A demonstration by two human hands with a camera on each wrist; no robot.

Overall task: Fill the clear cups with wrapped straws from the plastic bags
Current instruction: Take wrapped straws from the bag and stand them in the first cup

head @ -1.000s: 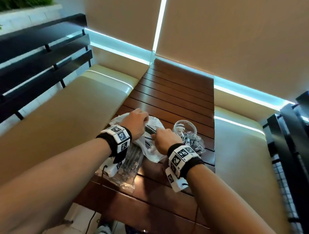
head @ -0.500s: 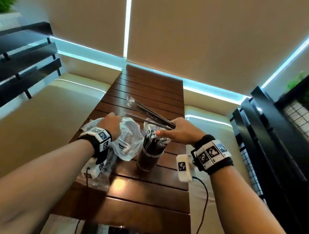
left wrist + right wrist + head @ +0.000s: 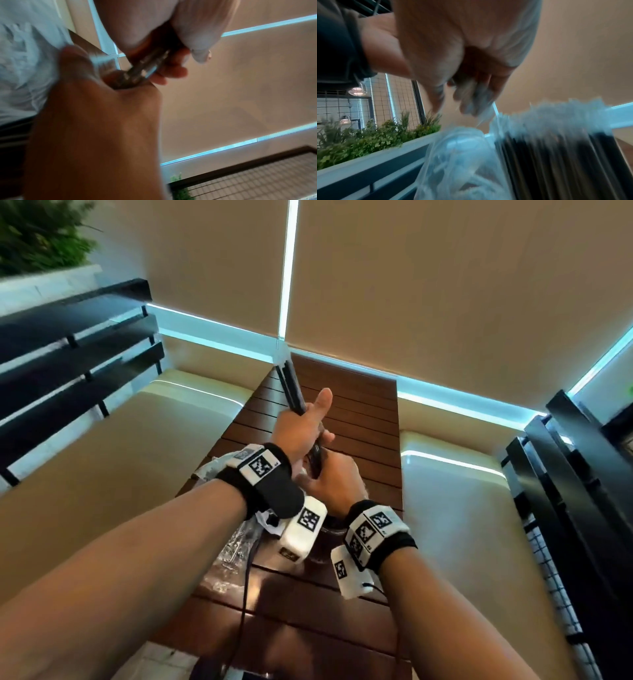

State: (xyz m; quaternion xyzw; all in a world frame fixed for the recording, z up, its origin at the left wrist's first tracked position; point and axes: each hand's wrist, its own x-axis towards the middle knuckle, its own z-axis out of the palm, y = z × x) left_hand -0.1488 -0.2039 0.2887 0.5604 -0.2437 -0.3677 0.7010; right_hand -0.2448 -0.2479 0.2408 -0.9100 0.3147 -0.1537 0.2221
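Observation:
A bundle of dark wrapped straws [image 3: 291, 386] stands nearly upright over the wooden table [image 3: 366, 419]. My left hand [image 3: 301, 424] grips its middle, thumb raised, and my right hand [image 3: 330, 479] grips its lower end. The left wrist view shows the same bundle [image 3: 143, 69] between both hands. Below my right hand [image 3: 467, 56], a blurred mass of upright dark straws [image 3: 556, 151] stands beside a clear plastic bag [image 3: 457, 159]. The clear cup is hidden under my hands in the head view. Crumpled plastic bags [image 3: 236, 549] lie at the table's left edge.
Cream cushioned benches flank the table on the left [image 3: 130, 460] and right [image 3: 452, 508]. Black slatted railings [image 3: 68, 344] stand beyond both benches. Beige blinds [image 3: 411, 285] close off the far end. Wrist camera cables [image 3: 245, 594] trail over the table's near part.
My left hand left the plastic bag and took hold of the straw bundle. The bundle swung from slanting left to nearly upright, with both hands now together above the cup.

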